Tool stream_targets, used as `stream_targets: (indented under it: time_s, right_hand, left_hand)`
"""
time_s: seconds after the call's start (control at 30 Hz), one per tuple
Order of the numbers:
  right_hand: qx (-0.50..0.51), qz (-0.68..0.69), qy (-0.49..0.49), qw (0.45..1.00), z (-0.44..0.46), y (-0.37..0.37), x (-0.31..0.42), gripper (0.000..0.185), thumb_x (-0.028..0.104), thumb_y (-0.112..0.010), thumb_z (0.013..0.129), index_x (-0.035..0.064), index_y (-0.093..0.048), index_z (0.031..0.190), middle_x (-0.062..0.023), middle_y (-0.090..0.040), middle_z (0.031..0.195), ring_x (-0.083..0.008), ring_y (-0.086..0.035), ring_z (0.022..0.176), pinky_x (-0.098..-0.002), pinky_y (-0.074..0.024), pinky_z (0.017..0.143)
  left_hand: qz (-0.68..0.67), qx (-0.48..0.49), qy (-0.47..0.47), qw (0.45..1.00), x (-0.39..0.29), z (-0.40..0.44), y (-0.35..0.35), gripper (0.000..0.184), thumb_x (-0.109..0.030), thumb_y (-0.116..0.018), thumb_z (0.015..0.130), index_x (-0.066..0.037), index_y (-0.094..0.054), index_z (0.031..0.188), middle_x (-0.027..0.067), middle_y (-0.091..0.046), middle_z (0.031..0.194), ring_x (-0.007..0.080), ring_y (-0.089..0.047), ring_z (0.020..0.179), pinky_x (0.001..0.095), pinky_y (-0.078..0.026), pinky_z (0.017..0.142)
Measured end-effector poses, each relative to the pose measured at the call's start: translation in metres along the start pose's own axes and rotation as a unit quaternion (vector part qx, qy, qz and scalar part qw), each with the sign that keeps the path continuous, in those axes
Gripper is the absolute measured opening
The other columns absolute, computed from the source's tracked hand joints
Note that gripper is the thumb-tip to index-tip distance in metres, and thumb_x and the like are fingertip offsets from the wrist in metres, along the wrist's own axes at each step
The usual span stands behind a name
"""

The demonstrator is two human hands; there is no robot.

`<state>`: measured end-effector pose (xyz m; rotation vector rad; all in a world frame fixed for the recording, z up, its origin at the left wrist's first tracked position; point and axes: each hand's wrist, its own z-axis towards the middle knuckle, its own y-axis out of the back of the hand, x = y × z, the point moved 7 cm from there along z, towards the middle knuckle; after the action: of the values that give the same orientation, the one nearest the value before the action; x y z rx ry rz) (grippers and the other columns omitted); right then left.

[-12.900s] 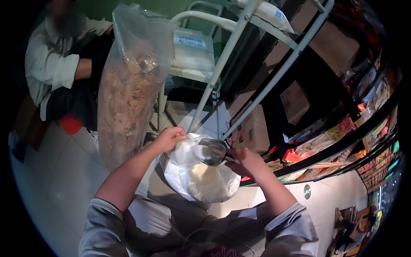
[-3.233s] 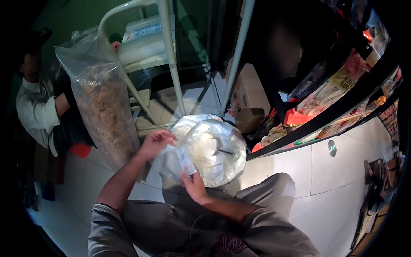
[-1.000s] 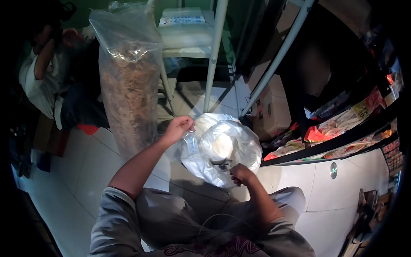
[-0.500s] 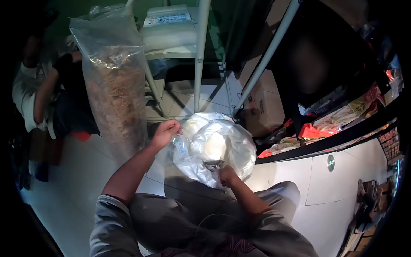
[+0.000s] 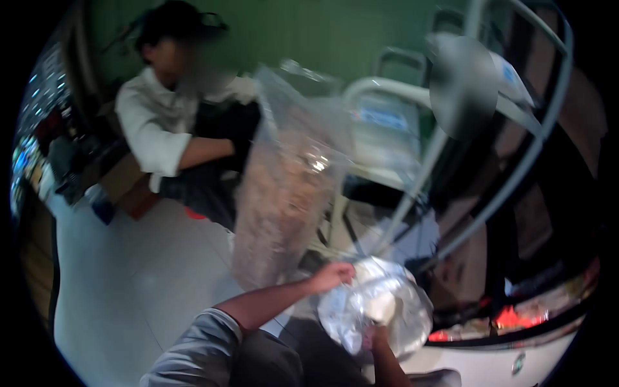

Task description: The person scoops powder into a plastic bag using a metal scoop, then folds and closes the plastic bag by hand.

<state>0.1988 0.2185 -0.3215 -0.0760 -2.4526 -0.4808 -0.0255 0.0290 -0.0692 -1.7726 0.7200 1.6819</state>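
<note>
A large clear plastic bag [image 5: 418, 317] stands open on the floor between my legs, with a white mass [image 5: 381, 307] inside that looks like powder. My left hand [image 5: 331, 277] is closed at the bag's left edge, pinching a small clear plastic bag [image 5: 334, 306] whose outline is blurred. Inside the big bag's near side, my right hand [image 5: 376, 337] is closed round a scoop's handle; its grey head, plainer half a second ago, is mostly lost in blur against the white mass.
A tall clear sack of brown, flaky pieces [image 5: 287, 187] stands to the left. Behind it sits a person in a white shirt [image 5: 158, 122]. A pale metal-framed rack [image 5: 412, 206] holds plastic packs [image 5: 387, 126]. Red and coloured packets [image 5: 519, 316] lie at right.
My view has swung left and upward, so the scene sits lower and further right, and the seated person shows more fully. Both hands stay at the big bag with much the same grip.
</note>
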Motion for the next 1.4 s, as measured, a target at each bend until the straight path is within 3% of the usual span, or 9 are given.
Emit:
stream_targets:
  time_s: [0.2, 0.3, 0.4, 0.63, 0.87, 1.17, 1.27, 1.33, 1.4]
  right_hand:
    - [-0.065, 0.169, -0.115, 0.977, 0.008, 0.012, 0.003, 0.024, 0.015, -0.049, 0.088, 0.0093, -0.043, 0.066, -0.0046, -0.038, 0.051, -0.0195, -0.037, 0.036, -0.0373, -0.0261, 0.032]
    - [0.124, 0.313, -0.123, 0.934, 0.028, -0.007, -0.009, 0.027, 0.015, -0.051, 0.089, 0.0099, -0.043, 0.064, -0.0052, -0.039, 0.052, -0.0194, -0.039, 0.038, -0.0357, -0.0283, 0.033]
    - [-0.1, 0.032, -0.02, 0.994, 0.001, 0.008, 0.0, 0.03, 0.02, -0.052, 0.09, 0.0113, -0.041, 0.064, -0.0046, -0.04, 0.053, -0.0186, -0.04, 0.039, -0.0329, -0.0287, 0.033]
    - [-0.089, -0.004, 0.034, 0.995, -0.044, 0.006, 0.015, 0.041, 0.028, -0.052, 0.097, 0.0121, -0.039, 0.061, -0.003, -0.038, 0.048, -0.0168, -0.037, 0.033, -0.0317, -0.0276, 0.03]
    - [-0.075, 0.132, -0.052, 0.987, -0.143, 0.003, 0.058, 0.046, 0.03, -0.055, 0.097, 0.009, -0.04, 0.059, -0.0036, -0.042, 0.048, -0.0174, -0.042, 0.035, -0.0343, -0.0299, 0.031]
    - [-0.165, 0.06, -0.005, 0.985, -0.118, 0.007, 0.003, 0.037, 0.026, -0.056, 0.095, 0.0045, -0.049, 0.066, -0.0067, -0.048, 0.052, -0.0194, -0.049, 0.038, -0.0355, -0.0338, 0.032]
    - [-0.115, 0.079, -0.023, 0.99, -0.188, 0.009, 0.059, 0.04, 0.029, -0.055, 0.095, 0.005, -0.05, 0.064, -0.0065, -0.048, 0.051, -0.0192, -0.049, 0.038, -0.0358, -0.0343, 0.033]
    - [-0.13, -0.064, 0.089, 0.985, -0.204, 0.016, 0.072, 0.044, 0.033, -0.053, 0.095, 0.0056, -0.05, 0.061, -0.0059, -0.048, 0.05, -0.0189, -0.048, 0.038, -0.0355, -0.0341, 0.034]
    - [-0.114, 0.092, 0.023, 0.989, -0.214, 0.013, 0.058, 0.046, 0.034, -0.051, 0.096, 0.0061, -0.049, 0.06, -0.0048, -0.046, 0.049, -0.0168, -0.045, 0.037, -0.0338, -0.0315, 0.033]
  left_hand:
    - [0.003, 0.012, -0.013, 1.0, -0.017, -0.002, 0.006, 0.014, -0.012, -0.05, 0.097, -0.004, -0.058, 0.089, 0.0001, -0.059, 0.081, 0.0085, -0.059, 0.076, 0.0259, -0.048, 0.069]
    - [0.017, 0.016, -0.016, 1.0, -0.024, -0.005, 0.004, 0.016, -0.014, -0.049, 0.098, -0.004, -0.058, 0.089, -0.0001, -0.059, 0.08, 0.0081, -0.058, 0.075, 0.0256, -0.047, 0.068]
    - [0.007, 0.019, -0.021, 1.0, -0.02, -0.003, 0.0, 0.017, -0.015, -0.05, 0.098, -0.003, -0.058, 0.089, 0.0002, -0.059, 0.08, 0.0084, -0.057, 0.074, 0.0258, -0.048, 0.069]
    - [0.026, 0.059, -0.011, 0.998, -0.014, 0.006, -0.011, 0.017, -0.014, -0.05, 0.099, 0.0, -0.059, 0.093, 0.0022, -0.061, 0.084, 0.0106, -0.06, 0.079, 0.0277, -0.05, 0.075]
    - [0.031, 0.077, -0.004, 0.997, -0.013, 0.016, -0.027, 0.016, -0.013, -0.051, 0.098, 0.0, -0.059, 0.093, 0.0022, -0.062, 0.085, 0.0111, -0.062, 0.079, 0.0274, -0.05, 0.075]
    - [0.09, 0.064, -0.028, 0.994, -0.033, 0.012, -0.038, 0.013, -0.011, -0.051, 0.094, -0.004, -0.058, 0.085, 0.001, -0.06, 0.075, 0.0102, -0.06, 0.073, 0.0282, -0.048, 0.07]
    - [0.139, 0.08, -0.066, 0.985, -0.042, 0.011, -0.039, 0.011, -0.006, -0.051, 0.09, -0.004, -0.057, 0.081, 0.0006, -0.059, 0.072, 0.0092, -0.057, 0.071, 0.0282, -0.047, 0.068]
    - [0.122, 0.125, -0.097, 0.98, -0.03, 0.015, -0.042, 0.012, -0.007, -0.05, 0.092, -0.004, -0.058, 0.083, -0.0006, -0.058, 0.075, 0.0083, -0.053, 0.074, 0.0273, -0.047, 0.069]
    - [0.158, 0.118, -0.07, 0.978, -0.026, 0.015, -0.043, 0.011, -0.007, -0.051, 0.092, -0.004, -0.058, 0.085, -0.0007, -0.059, 0.075, 0.009, -0.054, 0.072, 0.0275, -0.047, 0.069]
